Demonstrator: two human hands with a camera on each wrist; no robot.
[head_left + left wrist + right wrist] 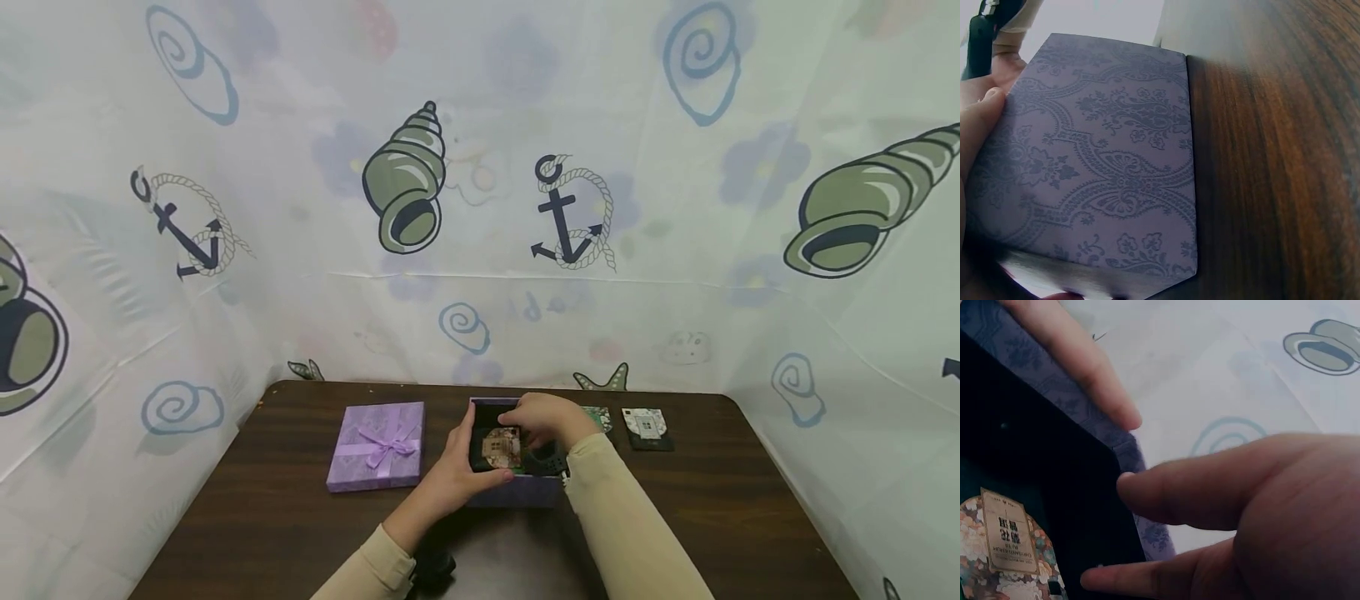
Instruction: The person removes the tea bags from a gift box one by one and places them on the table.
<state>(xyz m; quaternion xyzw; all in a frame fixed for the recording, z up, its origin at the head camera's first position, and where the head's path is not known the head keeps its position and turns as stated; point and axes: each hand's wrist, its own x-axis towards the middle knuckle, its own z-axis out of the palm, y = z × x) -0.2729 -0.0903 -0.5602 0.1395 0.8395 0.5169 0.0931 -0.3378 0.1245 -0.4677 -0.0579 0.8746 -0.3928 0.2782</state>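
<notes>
A purple patterned gift box [517, 493] with a dark lining stands uncovered on the table. My left hand [452, 467] grips its left side, thumb along the front wall, as the left wrist view also shows across the box's side [1110, 156]. Over the box's far right part, my right hand [551, 417] reaches in. In the right wrist view, the right hand's [1254, 512] thumb and one finger are spread at the lined wall, with nothing seen between them. A floral tea packet [1010, 547] labelled chrysanthemum lies inside the box.
Left of the box lies its purple lid [375, 446] with a ribbon bow. To the right are a green floral packet [599, 417], partly behind the right arm, and a white-and-black packet [647, 427]. A patterned cloth [480, 208] hangs behind the brown table [750, 517].
</notes>
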